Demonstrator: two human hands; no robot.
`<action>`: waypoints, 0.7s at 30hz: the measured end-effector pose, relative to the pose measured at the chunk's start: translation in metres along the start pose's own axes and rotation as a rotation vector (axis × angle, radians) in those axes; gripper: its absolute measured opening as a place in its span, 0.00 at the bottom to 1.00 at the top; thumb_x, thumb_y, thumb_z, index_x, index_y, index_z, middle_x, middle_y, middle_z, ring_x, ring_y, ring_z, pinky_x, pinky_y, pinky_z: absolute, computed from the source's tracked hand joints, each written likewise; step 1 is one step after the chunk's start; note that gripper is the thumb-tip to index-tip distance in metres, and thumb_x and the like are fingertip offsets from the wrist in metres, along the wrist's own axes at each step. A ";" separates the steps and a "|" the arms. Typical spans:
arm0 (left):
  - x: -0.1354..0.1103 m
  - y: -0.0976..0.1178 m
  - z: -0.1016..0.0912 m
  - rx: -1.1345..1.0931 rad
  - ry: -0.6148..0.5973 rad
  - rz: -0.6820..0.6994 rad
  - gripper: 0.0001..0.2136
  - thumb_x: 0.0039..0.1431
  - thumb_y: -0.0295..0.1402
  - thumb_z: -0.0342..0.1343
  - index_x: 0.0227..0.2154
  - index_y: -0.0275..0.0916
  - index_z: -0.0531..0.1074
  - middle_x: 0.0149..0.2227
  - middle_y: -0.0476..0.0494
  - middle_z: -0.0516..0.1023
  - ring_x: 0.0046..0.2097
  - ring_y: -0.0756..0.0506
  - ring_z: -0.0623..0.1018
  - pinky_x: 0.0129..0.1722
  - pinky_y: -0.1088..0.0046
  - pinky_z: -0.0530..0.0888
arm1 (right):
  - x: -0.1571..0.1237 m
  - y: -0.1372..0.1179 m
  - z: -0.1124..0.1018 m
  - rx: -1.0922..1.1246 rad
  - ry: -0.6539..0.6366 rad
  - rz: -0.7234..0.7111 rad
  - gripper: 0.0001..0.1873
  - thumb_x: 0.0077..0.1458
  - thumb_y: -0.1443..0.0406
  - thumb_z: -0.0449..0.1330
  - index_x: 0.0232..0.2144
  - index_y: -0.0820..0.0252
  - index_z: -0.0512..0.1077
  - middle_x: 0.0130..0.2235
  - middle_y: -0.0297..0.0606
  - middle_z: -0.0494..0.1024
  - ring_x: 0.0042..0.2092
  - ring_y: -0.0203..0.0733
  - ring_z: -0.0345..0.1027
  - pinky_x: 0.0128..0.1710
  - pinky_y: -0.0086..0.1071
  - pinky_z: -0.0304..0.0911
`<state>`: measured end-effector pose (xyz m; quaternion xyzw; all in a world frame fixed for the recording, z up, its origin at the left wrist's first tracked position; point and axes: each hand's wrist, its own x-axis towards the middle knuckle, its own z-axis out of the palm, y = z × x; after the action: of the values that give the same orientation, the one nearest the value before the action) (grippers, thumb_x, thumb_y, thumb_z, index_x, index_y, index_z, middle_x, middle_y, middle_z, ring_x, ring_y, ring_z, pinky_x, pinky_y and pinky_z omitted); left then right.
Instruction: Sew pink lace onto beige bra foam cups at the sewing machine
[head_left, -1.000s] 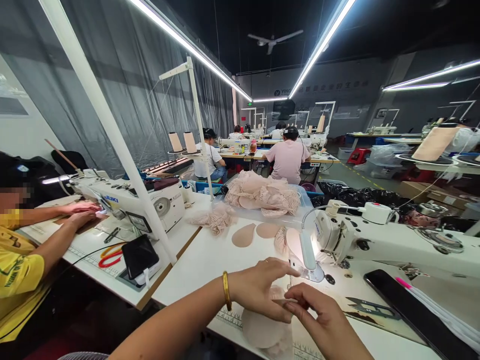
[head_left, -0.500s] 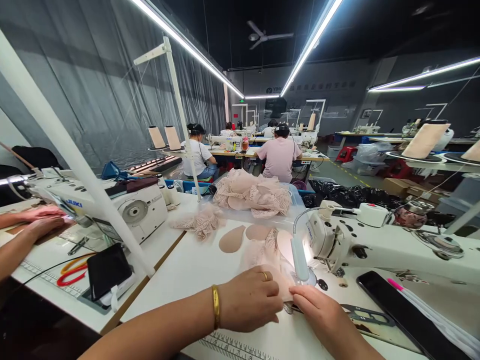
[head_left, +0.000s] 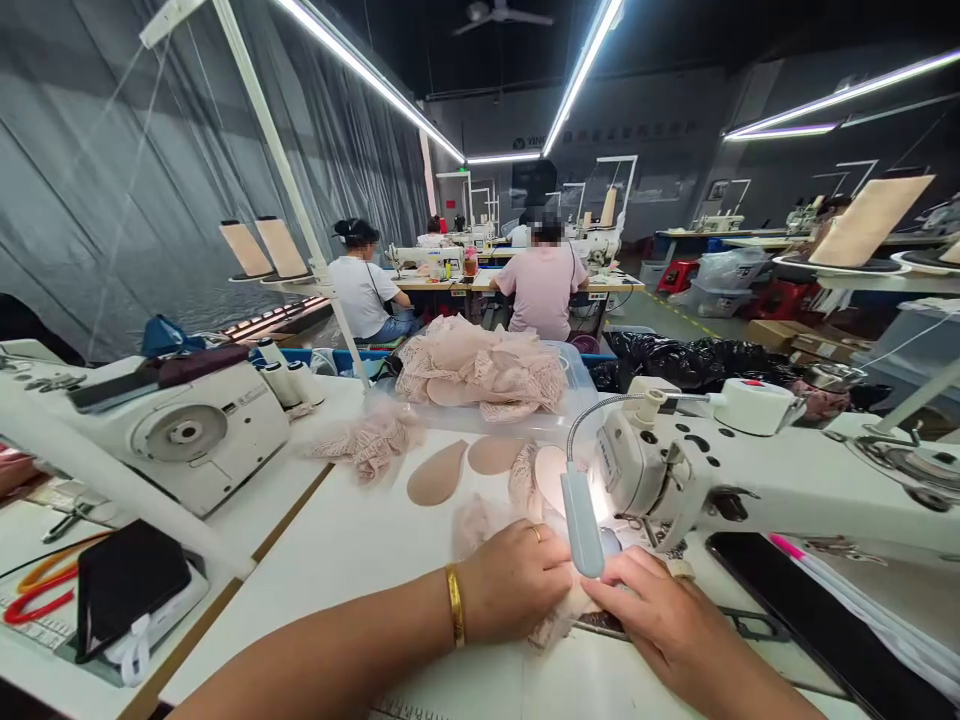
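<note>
My left hand (head_left: 514, 580), with a gold bangle and a ring, presses down on a piece of pale pink lace fabric (head_left: 555, 615) lying on the white table. My right hand (head_left: 660, 620) lies flat on the same fabric beside it, fingers reaching under the head of the white sewing machine (head_left: 750, 480). The machine's small lamp (head_left: 581, 520) shines on the spot and hides both hands' fingertips and the needle area. Behind the hands lie tan foam cups (head_left: 439, 480) and more lace pieces (head_left: 367, 445).
A clear bin (head_left: 577, 375) heaped with pink lace stands at the back of the table. A second sewing machine (head_left: 172, 435), a black phone (head_left: 124, 585) and red-handled scissors (head_left: 34, 595) are at the left. A dark phone (head_left: 840, 625) lies at the right. Other people sew further back.
Both hands have slid forward with the lace under the machine head. The view has moved closer and to the right, so the co-worker at the left has left the picture.
</note>
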<state>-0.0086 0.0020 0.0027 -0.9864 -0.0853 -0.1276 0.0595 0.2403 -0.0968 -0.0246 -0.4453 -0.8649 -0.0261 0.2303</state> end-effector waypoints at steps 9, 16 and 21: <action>0.006 0.000 0.005 -0.087 -0.008 -0.002 0.01 0.65 0.28 0.57 0.37 0.38 0.70 0.39 0.44 0.77 0.41 0.44 0.74 0.43 0.65 0.71 | 0.003 -0.002 -0.015 0.126 -0.050 -0.009 0.20 0.68 0.73 0.49 0.52 0.50 0.75 0.38 0.38 0.76 0.39 0.43 0.70 0.36 0.31 0.66; 0.008 0.002 0.007 -0.044 0.052 0.010 0.05 0.64 0.31 0.57 0.41 0.37 0.73 0.33 0.43 0.75 0.37 0.42 0.73 0.37 0.64 0.68 | 0.002 -0.001 -0.019 0.156 -0.099 0.017 0.19 0.68 0.72 0.50 0.50 0.49 0.76 0.38 0.38 0.76 0.39 0.42 0.70 0.35 0.30 0.66; 0.010 0.003 0.010 -0.074 0.032 -0.007 0.06 0.64 0.31 0.57 0.42 0.37 0.73 0.36 0.42 0.77 0.38 0.42 0.75 0.40 0.63 0.69 | 0.002 -0.002 -0.020 0.163 -0.106 0.047 0.18 0.68 0.71 0.51 0.49 0.48 0.77 0.37 0.37 0.76 0.39 0.42 0.71 0.34 0.31 0.66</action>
<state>0.0033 0.0021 -0.0042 -0.9854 -0.0831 -0.1465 0.0240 0.2453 -0.1014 -0.0058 -0.4463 -0.8643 0.0732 0.2200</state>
